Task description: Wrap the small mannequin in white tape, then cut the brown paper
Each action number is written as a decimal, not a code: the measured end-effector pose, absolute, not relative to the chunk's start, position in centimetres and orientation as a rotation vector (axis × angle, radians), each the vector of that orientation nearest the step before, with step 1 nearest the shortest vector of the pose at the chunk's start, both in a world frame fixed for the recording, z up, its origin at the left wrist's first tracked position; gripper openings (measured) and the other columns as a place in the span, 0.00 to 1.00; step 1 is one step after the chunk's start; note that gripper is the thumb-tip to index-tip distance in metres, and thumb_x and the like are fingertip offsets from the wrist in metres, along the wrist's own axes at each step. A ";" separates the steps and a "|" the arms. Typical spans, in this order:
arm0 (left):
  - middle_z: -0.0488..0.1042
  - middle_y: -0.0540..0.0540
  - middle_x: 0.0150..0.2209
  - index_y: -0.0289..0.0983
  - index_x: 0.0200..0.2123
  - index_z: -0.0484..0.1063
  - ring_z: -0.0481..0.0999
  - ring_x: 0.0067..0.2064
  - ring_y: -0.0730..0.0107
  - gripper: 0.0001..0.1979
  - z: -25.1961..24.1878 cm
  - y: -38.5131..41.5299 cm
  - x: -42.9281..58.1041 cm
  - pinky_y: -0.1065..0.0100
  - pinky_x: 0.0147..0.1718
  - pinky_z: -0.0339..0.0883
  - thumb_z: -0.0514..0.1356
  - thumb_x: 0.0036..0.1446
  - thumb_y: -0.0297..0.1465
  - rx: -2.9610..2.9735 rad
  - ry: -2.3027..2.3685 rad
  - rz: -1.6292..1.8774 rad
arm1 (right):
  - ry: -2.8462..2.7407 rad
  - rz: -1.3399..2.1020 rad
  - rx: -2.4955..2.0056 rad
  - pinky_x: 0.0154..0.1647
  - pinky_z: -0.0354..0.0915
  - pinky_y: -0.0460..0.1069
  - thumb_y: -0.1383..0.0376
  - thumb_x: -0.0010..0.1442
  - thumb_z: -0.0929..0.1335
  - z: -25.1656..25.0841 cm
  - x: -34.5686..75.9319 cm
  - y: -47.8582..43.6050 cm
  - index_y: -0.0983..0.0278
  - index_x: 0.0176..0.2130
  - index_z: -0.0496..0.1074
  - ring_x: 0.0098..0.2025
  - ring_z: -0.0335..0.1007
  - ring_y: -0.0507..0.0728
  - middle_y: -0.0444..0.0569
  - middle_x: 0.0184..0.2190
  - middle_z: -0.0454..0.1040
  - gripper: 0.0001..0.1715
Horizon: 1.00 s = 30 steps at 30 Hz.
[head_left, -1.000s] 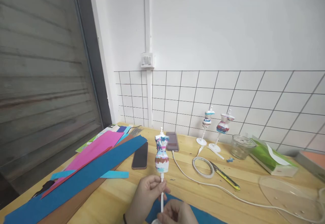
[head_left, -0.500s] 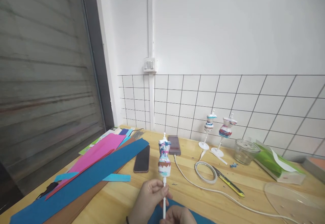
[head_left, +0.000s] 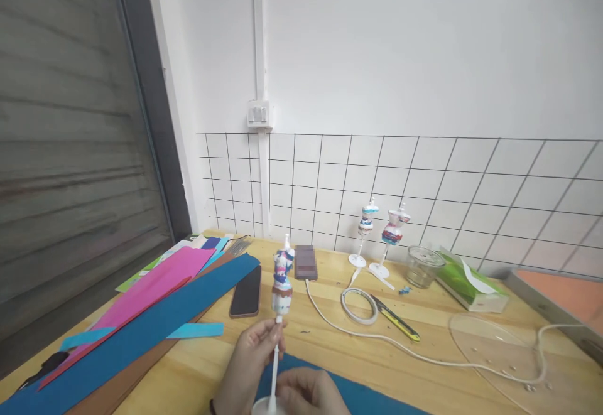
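Observation:
A miniature dress form point(head_left: 282, 286), its white torso covered with pink, blue and brown patches, stands upright in front of me on a thin white stem. My left hand point(head_left: 254, 355) pinches that stem just under the torso. Lower down, my right hand point(head_left: 311, 390) has its fingers curled at the round white base point(head_left: 262, 406), which the frame's bottom edge cuts off. Beneath both hands lies a blue sheet point(head_left: 362, 396). Two similar dress forms stand farther back, one left point(head_left: 365, 223) and one right point(head_left: 392, 234).
Coloured strips, among them a long blue one point(head_left: 155, 327) and a pink sheet point(head_left: 155, 283), cover the left side. A phone point(head_left: 245, 291), tape roll point(head_left: 359, 306), yellow cutter point(head_left: 400, 323), white cable point(head_left: 391, 342), glass jar point(head_left: 421, 270), green tissue pack point(head_left: 471, 286) and clear disc point(head_left: 490, 346) lie around.
The view has turned to the right, so the scene sits farther left. My hands have raised the dress form slightly and its torso has turned, bringing its base into sight.

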State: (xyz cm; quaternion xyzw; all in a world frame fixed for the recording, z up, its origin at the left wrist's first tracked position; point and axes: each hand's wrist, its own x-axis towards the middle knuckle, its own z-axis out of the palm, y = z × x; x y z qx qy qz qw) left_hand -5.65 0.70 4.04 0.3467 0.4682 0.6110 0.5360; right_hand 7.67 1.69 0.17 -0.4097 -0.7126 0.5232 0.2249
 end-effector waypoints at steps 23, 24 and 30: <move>0.62 0.56 0.20 0.35 0.28 0.70 0.59 0.22 0.79 0.16 3.2 1.6 -7.0 0.77 0.22 0.54 0.65 0.39 0.41 0.746 1.277 1.622 | -2.378 0.617 -1.655 0.32 0.61 0.51 0.74 0.41 0.62 3.9 12.8 3.8 0.64 0.25 0.72 0.34 0.72 0.62 0.55 0.28 0.77 0.12; 0.62 0.56 0.19 0.35 0.28 0.70 0.59 0.22 0.79 0.17 3.2 1.6 -7.0 0.76 0.21 0.54 0.65 0.39 0.41 0.744 1.279 1.630 | -2.372 0.600 -1.616 0.34 0.61 0.50 0.73 0.43 0.62 4.6 12.9 3.9 0.64 0.25 0.71 0.35 0.71 0.60 0.54 0.30 0.76 0.10; 0.64 0.55 0.23 0.36 0.30 0.69 0.58 0.22 0.80 0.18 3.4 1.9 -7.5 0.76 0.21 0.53 0.65 0.39 0.41 0.717 1.276 1.703 | -2.211 0.578 -1.425 0.33 0.58 0.50 0.61 0.58 0.55 6.5 13.4 4.5 0.61 0.33 0.60 0.31 0.67 0.57 0.48 0.27 0.71 0.10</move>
